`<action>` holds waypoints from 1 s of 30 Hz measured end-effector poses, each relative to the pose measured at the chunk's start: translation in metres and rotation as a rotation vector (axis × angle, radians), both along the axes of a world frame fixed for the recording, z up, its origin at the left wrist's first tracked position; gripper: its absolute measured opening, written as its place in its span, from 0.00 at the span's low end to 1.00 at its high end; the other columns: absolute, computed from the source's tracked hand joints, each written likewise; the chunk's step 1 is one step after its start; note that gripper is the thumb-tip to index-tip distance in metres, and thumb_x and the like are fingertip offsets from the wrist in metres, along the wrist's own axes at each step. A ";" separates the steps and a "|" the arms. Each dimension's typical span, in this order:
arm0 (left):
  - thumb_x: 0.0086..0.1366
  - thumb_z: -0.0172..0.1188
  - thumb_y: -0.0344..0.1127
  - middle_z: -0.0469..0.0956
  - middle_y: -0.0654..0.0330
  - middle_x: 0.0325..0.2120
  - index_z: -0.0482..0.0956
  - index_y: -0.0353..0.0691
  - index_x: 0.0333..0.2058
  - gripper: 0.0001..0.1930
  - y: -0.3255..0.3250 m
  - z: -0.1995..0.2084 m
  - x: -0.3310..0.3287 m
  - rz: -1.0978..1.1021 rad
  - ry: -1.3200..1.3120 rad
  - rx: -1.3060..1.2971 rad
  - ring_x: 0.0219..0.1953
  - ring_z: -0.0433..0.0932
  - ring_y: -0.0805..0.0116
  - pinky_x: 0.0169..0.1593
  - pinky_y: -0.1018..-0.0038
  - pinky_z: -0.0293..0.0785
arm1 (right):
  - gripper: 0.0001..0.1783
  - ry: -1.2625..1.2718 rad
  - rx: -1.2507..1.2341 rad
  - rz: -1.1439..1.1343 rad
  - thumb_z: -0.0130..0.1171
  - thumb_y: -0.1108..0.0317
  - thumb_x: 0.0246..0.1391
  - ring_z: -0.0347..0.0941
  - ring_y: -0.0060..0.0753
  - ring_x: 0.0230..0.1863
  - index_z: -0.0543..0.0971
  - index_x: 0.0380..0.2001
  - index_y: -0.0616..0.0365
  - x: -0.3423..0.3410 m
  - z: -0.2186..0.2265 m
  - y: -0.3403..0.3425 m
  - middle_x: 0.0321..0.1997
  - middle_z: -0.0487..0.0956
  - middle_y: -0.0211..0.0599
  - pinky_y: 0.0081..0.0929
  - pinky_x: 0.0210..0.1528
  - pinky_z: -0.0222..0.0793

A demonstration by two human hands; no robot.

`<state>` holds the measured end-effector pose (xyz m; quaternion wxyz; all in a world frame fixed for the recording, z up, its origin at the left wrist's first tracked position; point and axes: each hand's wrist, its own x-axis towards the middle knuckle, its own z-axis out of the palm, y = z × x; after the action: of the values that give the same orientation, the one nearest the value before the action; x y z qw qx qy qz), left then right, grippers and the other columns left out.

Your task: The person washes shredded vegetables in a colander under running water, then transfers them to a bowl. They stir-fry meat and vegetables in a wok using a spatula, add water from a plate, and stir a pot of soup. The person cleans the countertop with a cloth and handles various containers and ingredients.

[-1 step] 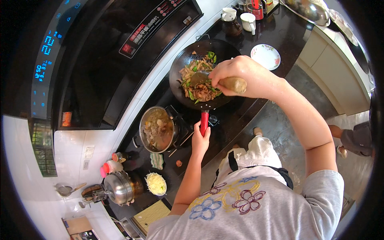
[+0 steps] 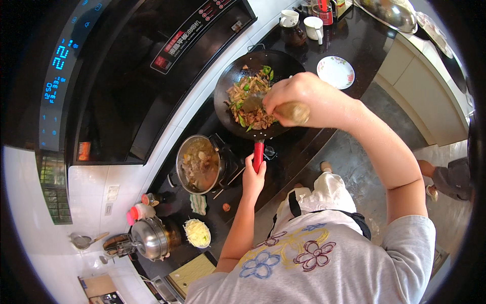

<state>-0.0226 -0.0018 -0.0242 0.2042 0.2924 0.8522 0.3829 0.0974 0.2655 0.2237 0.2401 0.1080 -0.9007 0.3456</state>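
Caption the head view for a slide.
Left hand grips the red handle of the wok; right hand holds a spatula in the food.

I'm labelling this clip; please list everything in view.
Wok: one, black, upper centre
Stir-fry: one batch, brown and green, in wok
Spatula: one, tan handle, in wok
Pot: one, silver, lower-left of wok
Cups: two, white, near top edge
Plate: one, floral white, right of wok
Shreds: one heap, pale yellow, lower left
Cloth: one, green-white, below pot
Range hood: one, black, upper left
Person: one, grey clothing, right edge
Shirt: one, grey, bottom
Left hand: one, bare, on red wok handle
Right hand: one, bare, on spatula handle
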 end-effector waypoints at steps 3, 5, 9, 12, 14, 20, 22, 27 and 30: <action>0.66 0.58 0.39 0.73 0.63 0.23 0.64 0.42 0.55 0.21 -0.003 -0.006 0.000 0.003 0.047 0.027 0.16 0.69 0.74 0.20 0.76 0.67 | 0.09 -0.163 0.048 0.057 0.64 0.73 0.38 0.78 0.45 0.33 0.79 0.28 0.59 -0.008 -0.015 -0.018 0.31 0.81 0.39 0.34 0.37 0.75; 0.66 0.58 0.39 0.73 0.62 0.23 0.65 0.42 0.55 0.21 0.001 -0.015 -0.003 -0.017 0.063 0.048 0.15 0.69 0.74 0.20 0.75 0.67 | 0.11 -0.159 0.130 -0.023 0.63 0.73 0.37 0.78 0.46 0.34 0.79 0.30 0.58 -0.013 -0.046 -0.023 0.36 0.80 0.40 0.35 0.38 0.75; 0.66 0.59 0.39 0.74 0.62 0.24 0.65 0.42 0.55 0.22 0.003 -0.002 0.000 -0.005 0.022 0.020 0.16 0.69 0.74 0.20 0.75 0.67 | 0.11 0.046 0.198 -0.289 0.61 0.70 0.39 0.78 0.45 0.33 0.79 0.31 0.55 -0.027 -0.098 -0.015 0.39 0.78 0.40 0.37 0.35 0.75; 0.66 0.59 0.39 0.73 0.62 0.24 0.64 0.43 0.56 0.22 -0.005 -0.006 0.000 -0.010 0.051 0.036 0.17 0.69 0.74 0.21 0.76 0.67 | 0.13 0.140 0.213 -0.465 0.61 0.70 0.38 0.78 0.45 0.35 0.78 0.33 0.57 -0.024 -0.104 -0.039 0.46 0.77 0.43 0.35 0.37 0.76; 0.66 0.59 0.39 0.73 0.62 0.24 0.64 0.42 0.56 0.22 -0.004 -0.008 0.000 0.002 0.040 0.028 0.16 0.69 0.74 0.21 0.76 0.67 | 0.13 0.126 0.224 -0.441 0.60 0.71 0.40 0.77 0.45 0.38 0.79 0.34 0.57 -0.035 -0.112 -0.036 0.49 0.77 0.42 0.35 0.39 0.76; 0.65 0.60 0.38 0.74 0.61 0.29 0.64 0.43 0.55 0.23 -0.003 -0.007 -0.002 -0.006 0.022 0.006 0.21 0.72 0.73 0.25 0.74 0.69 | 0.08 -0.051 0.383 -0.311 0.60 0.69 0.39 0.79 0.41 0.29 0.78 0.27 0.57 -0.031 -0.128 -0.063 0.33 0.75 0.43 0.31 0.32 0.77; 0.65 0.59 0.39 0.76 0.54 0.35 0.64 0.43 0.55 0.23 -0.001 0.001 0.002 -0.021 0.036 -0.016 0.31 0.75 0.61 0.33 0.68 0.72 | 0.08 -0.069 0.301 -0.271 0.59 0.69 0.40 0.79 0.42 0.30 0.78 0.28 0.58 -0.011 -0.102 -0.069 0.39 0.76 0.44 0.32 0.32 0.77; 0.64 0.57 0.32 0.76 0.41 0.46 0.63 0.45 0.57 0.23 -0.010 -0.023 -0.005 -0.001 -0.126 0.146 0.47 0.75 0.40 0.47 0.57 0.73 | 0.10 -0.079 0.283 -0.173 0.59 0.71 0.40 0.78 0.39 0.28 0.76 0.30 0.59 0.019 -0.038 -0.093 0.42 0.77 0.45 0.30 0.30 0.77; 0.64 0.57 0.30 0.76 0.41 0.45 0.63 0.45 0.56 0.23 -0.006 -0.019 -0.006 0.024 -0.139 0.012 0.47 0.76 0.41 0.47 0.58 0.73 | 0.08 -0.182 0.300 -0.158 0.59 0.70 0.40 0.78 0.39 0.28 0.76 0.28 0.58 0.001 -0.070 -0.088 0.42 0.77 0.45 0.30 0.31 0.77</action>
<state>-0.0285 -0.0080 -0.0430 0.2566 0.2564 0.8371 0.4096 0.0982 0.1780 0.1539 0.1651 0.0399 -0.9658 0.1958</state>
